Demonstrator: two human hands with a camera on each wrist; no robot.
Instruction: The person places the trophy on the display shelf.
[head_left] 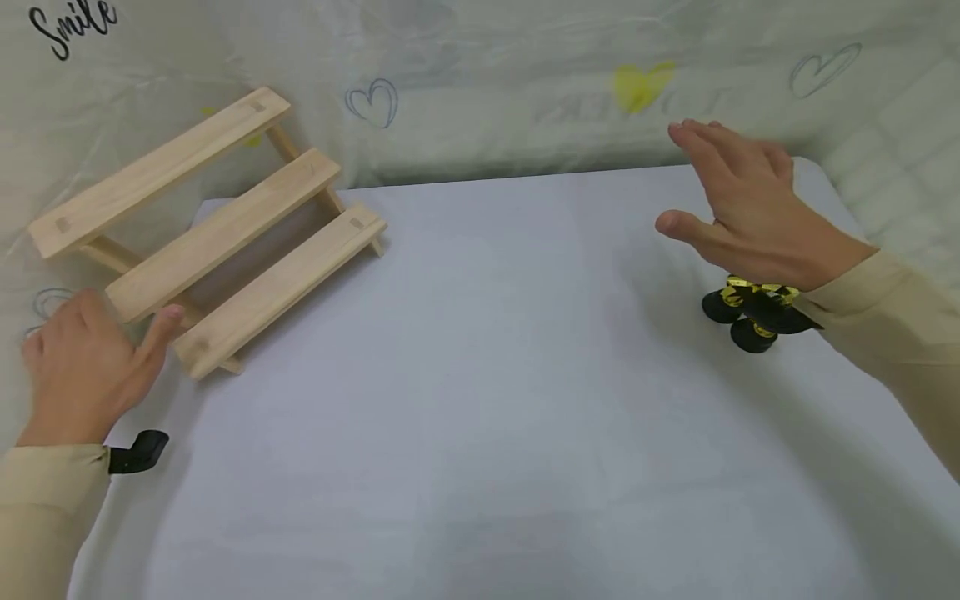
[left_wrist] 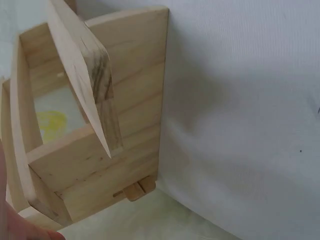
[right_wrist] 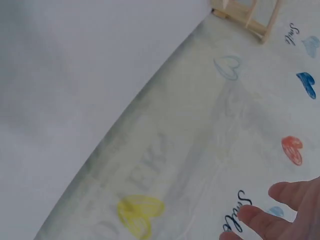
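A three-step pale wooden shelf stand (head_left: 225,237) stands slantwise at the back left of the white table. My left hand (head_left: 86,367) is at its near left end, the thumb stretched toward the lower step and apart from the fingers. In the left wrist view the stand (left_wrist: 135,95) shows from its side, with a bit of my hand (left_wrist: 25,227) right at its edge. My right hand (head_left: 742,204) is raised at the right with fingers extended and nothing in it. Beneath it a black-and-yellow toy car (head_left: 753,333) with black wheels is partly hidden by hand and sleeve.
A white cloth covers the table (head_left: 480,400). Behind it runs a pale sheet (head_left: 487,100) printed with hearts and the word "Smile". A black wrist strap piece (head_left: 138,452) juts from the left cuff.
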